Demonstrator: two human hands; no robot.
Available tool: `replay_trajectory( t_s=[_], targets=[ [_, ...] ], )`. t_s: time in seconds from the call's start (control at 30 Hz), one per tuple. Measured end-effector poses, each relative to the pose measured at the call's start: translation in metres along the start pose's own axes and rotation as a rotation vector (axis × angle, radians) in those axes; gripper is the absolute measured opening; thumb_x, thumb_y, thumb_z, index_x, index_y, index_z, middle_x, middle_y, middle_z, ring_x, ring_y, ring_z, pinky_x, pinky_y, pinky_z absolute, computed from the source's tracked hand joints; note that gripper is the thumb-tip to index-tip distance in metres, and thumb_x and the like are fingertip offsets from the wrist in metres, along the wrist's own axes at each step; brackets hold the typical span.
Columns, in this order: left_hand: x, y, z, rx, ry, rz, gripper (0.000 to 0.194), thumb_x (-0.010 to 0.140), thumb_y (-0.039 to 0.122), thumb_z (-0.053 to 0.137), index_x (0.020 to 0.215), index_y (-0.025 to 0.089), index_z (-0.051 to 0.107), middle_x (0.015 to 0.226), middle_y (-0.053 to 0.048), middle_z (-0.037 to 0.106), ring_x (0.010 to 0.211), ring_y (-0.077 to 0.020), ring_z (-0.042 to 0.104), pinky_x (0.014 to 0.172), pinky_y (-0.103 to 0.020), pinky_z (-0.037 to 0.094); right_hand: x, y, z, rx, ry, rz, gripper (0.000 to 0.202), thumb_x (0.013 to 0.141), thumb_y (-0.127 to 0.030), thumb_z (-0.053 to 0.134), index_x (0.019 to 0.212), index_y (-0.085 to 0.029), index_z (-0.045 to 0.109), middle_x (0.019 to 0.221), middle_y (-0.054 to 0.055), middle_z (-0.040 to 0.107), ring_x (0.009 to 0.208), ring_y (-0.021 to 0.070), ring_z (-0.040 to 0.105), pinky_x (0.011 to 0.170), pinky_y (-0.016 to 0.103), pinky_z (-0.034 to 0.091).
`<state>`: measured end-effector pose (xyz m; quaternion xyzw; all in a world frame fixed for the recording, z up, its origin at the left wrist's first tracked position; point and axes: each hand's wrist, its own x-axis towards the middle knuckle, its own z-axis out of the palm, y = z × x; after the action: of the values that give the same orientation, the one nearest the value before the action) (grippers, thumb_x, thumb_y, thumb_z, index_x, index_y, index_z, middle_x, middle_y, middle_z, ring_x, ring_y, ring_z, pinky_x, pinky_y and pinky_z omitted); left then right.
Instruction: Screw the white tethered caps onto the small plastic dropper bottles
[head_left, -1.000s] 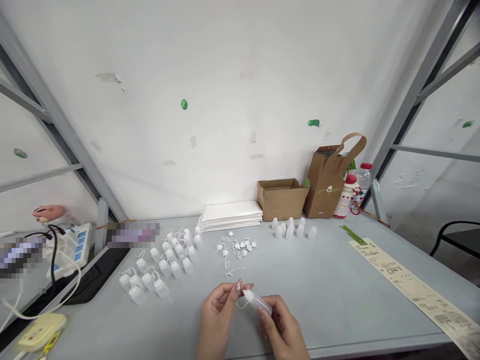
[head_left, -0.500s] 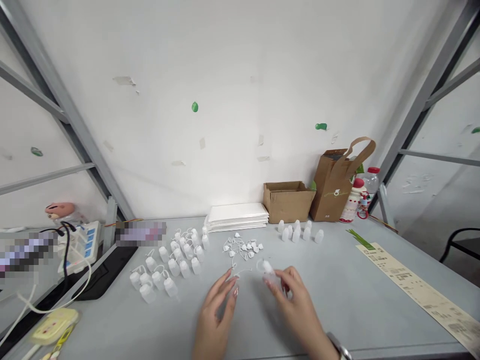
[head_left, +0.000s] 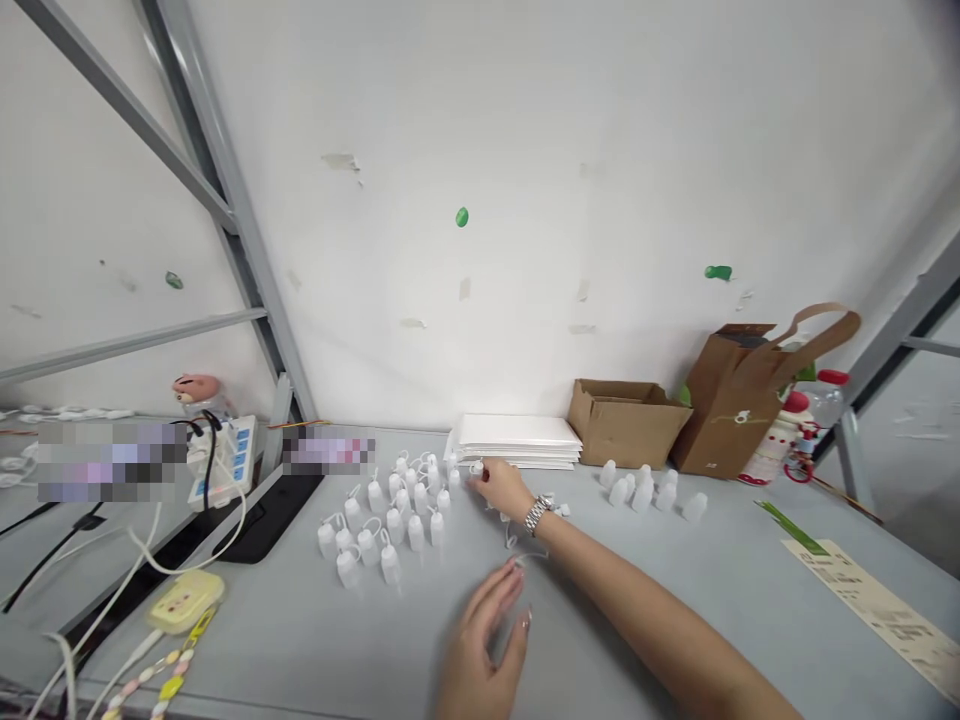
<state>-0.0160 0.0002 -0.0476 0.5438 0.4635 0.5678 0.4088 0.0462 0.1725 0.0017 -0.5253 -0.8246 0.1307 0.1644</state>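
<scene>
My right hand [head_left: 504,488] reaches forward across the table, its fingers closed on a small white plastic bottle [head_left: 476,468] beside the front of the paper stack. To its left stand several similar small bottles with looped cap straps [head_left: 396,524]. Under and behind my right wrist lie loose white caps with straps [head_left: 559,508], partly hidden by the arm. Nearer the front edge, my left hand [head_left: 489,630] is open, thumb apart from the fingers. A thin white cap strap [head_left: 534,555] lies by its fingertips; whether they touch is unclear.
Several uncapped bottles [head_left: 643,490] stand at right. Behind are a white stack [head_left: 517,440], a cardboard box [head_left: 626,430], a brown paper bag [head_left: 727,410] and drink bottles [head_left: 772,445]. A printed paper strip [head_left: 862,590] lies far right; a power strip [head_left: 232,462] and cables are left.
My right hand has carried the small bottle forward and left, from the front of the table to the group of capped bottles. My left hand stays near the front. The view has turned left.
</scene>
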Motion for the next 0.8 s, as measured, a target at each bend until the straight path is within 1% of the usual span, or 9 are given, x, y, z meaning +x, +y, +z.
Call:
replay_trajectory(
  t_s=[0.03,0.1,0.2,0.3,0.4,0.5,0.63,0.7,0.8],
  targets=[
    [0.0,-0.004,0.001,-0.044,-0.005,-0.008,0.036,0.078,0.04,0.054,0.109,0.023,0.063,0.124,-0.011,0.058,0.112,-0.0247,0.055,0.096,-0.039,0.044,0.004,-0.001,0.004,-0.02,-0.004,-0.003,0.028,0.088,-0.027,0.053,0.115,-0.017,0.052,0.115,0.007,0.057,0.093,0.0196,0.06,0.077,0.04,0.05],
    [-0.001,-0.011,0.003,-0.107,0.022,-0.022,0.039,0.077,0.042,0.054,0.109,0.021,0.062,0.123,-0.012,0.058,0.11,-0.0248,0.056,0.096,-0.039,0.044,0.007,-0.002,0.009,-0.055,0.0,-0.01,0.028,0.088,-0.027,0.053,0.114,-0.017,0.053,0.114,0.006,0.057,0.093,0.0195,0.06,0.077,0.039,0.05],
    [-0.001,-0.015,0.005,-0.113,0.049,-0.034,0.039,0.076,0.044,0.054,0.106,0.021,0.064,0.121,-0.012,0.061,0.113,-0.0254,0.054,0.098,-0.039,0.042,0.006,-0.001,0.009,-0.097,0.028,-0.03,0.028,0.088,-0.027,0.053,0.114,-0.017,0.053,0.114,0.007,0.057,0.093,0.0194,0.06,0.077,0.039,0.051],
    [-0.001,-0.011,0.004,-0.071,0.048,-0.04,0.036,0.076,0.043,0.055,0.103,0.021,0.066,0.118,-0.011,0.063,0.117,-0.0251,0.05,0.099,-0.038,0.04,-0.006,0.002,-0.001,-0.133,0.089,-0.053,0.027,0.088,-0.029,0.054,0.112,-0.016,0.054,0.11,0.006,0.059,0.093,0.0196,0.06,0.079,0.04,0.048],
    [0.0,-0.003,0.0,-0.036,0.022,-0.054,0.033,0.077,0.04,0.055,0.101,0.022,0.067,0.117,-0.01,0.064,0.118,-0.0247,0.05,0.1,-0.039,0.039,-0.027,0.014,-0.019,-0.178,0.179,-0.051,0.029,0.085,-0.032,0.056,0.11,-0.017,0.056,0.098,0.006,0.063,0.095,0.0202,0.057,0.083,0.036,0.04],
    [0.0,0.005,-0.003,0.01,-0.019,-0.088,0.03,0.077,0.038,0.055,0.101,0.023,0.067,0.118,-0.008,0.063,0.12,-0.0248,0.047,0.1,-0.041,0.038,-0.055,0.038,-0.041,-0.248,0.267,0.006,0.026,0.084,-0.027,0.056,0.109,-0.019,0.057,0.1,0.007,0.063,0.097,0.0213,0.055,0.082,0.032,0.034],
    [0.0,0.011,-0.005,0.095,-0.021,-0.107,0.029,0.078,0.037,0.054,0.1,0.025,0.067,0.119,-0.007,0.062,0.123,-0.0258,0.043,0.103,-0.043,0.034,-0.087,0.085,-0.07,-0.348,0.396,0.219,0.022,0.087,-0.02,0.05,0.105,-0.012,0.06,0.094,0.013,0.063,0.09,0.026,0.057,0.074,0.035,0.032],
    [0.0,0.012,-0.005,0.124,-0.012,-0.108,0.028,0.078,0.038,0.054,0.099,0.025,0.067,0.119,-0.006,0.062,0.124,-0.0264,0.042,0.103,-0.044,0.033,-0.099,0.105,-0.081,-0.389,0.434,0.291,0.021,0.087,-0.02,0.05,0.102,-0.012,0.062,0.092,0.013,0.064,0.089,0.0269,0.057,0.071,0.035,0.031],
    [0.0,0.013,-0.006,0.149,-0.013,-0.099,0.028,0.078,0.038,0.054,0.099,0.026,0.067,0.119,-0.005,0.062,0.124,-0.0264,0.041,0.104,-0.045,0.031,-0.109,0.124,-0.089,-0.437,0.45,0.323,0.019,0.086,-0.022,0.051,0.097,-0.015,0.065,0.089,0.011,0.064,0.087,0.0271,0.056,0.069,0.035,0.029]
  ],
)
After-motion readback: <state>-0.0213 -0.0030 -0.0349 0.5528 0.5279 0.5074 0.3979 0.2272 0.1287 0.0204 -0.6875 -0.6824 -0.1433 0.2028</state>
